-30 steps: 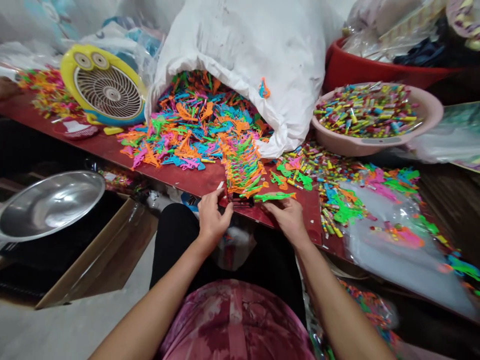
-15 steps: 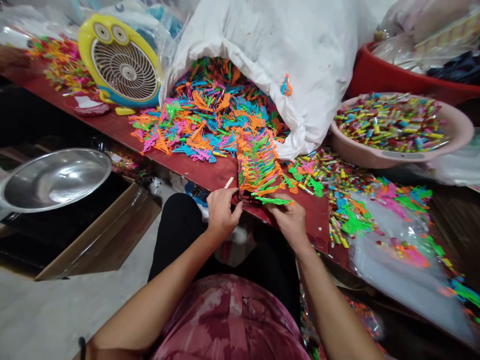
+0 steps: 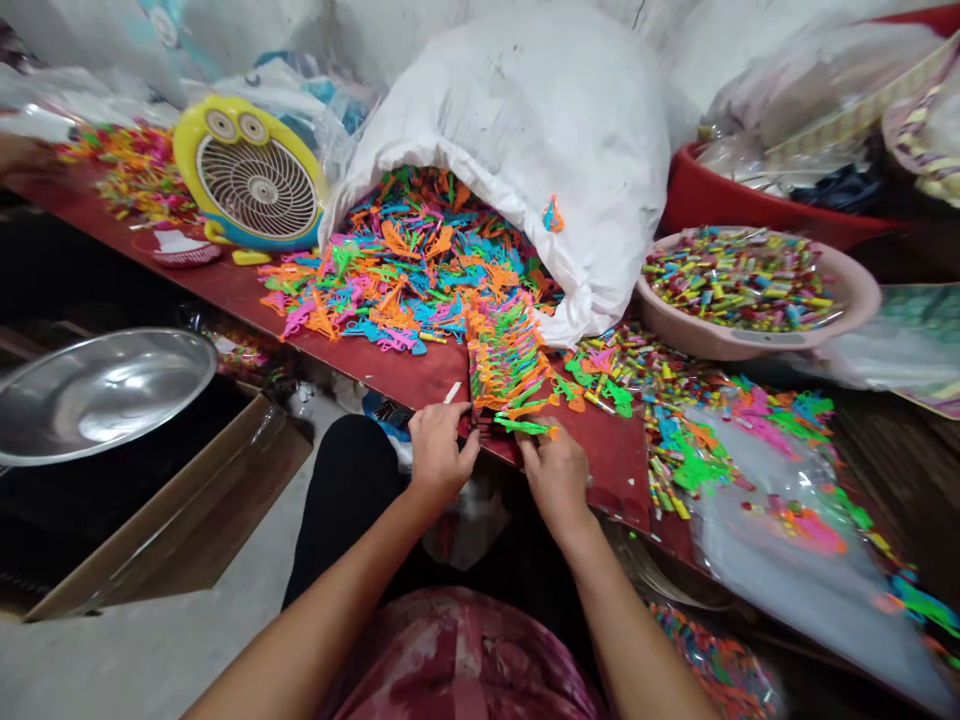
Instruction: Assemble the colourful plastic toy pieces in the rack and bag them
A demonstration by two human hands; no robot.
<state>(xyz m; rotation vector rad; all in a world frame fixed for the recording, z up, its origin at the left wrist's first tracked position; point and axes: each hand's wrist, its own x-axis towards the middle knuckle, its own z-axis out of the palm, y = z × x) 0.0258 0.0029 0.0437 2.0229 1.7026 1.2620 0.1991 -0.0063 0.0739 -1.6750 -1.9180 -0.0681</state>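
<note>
A dense row of small orange, green and pink plastic pieces (image 3: 508, 350) stands on the red table (image 3: 382, 378), near its front edge. My left hand (image 3: 439, 448) is at the row's near left end, its thumb and fingers closed around something dark and small that I cannot make out. At the near right end, my right hand (image 3: 556, 470) pinches a green plastic piece (image 3: 521, 426) lying across the front of the row. Behind the row, a loose pile of colorful plastic pieces (image 3: 405, 270) spills from a white sack (image 3: 525, 110).
A yellow fan (image 3: 259, 190) stands at the back left. On the right are a pink basin (image 3: 855, 290) of small tubes, a red tub (image 3: 682, 200) and clear plastic bags (image 3: 780, 560). A metal bowl (image 3: 105, 390) sits lower left. A person's hand (image 3: 26, 155) shows far left.
The view has shifted, so the sack and basins sit lower and the right side further left. Both hands keep nearly the same place at the row, the green piece still at my right fingers.
</note>
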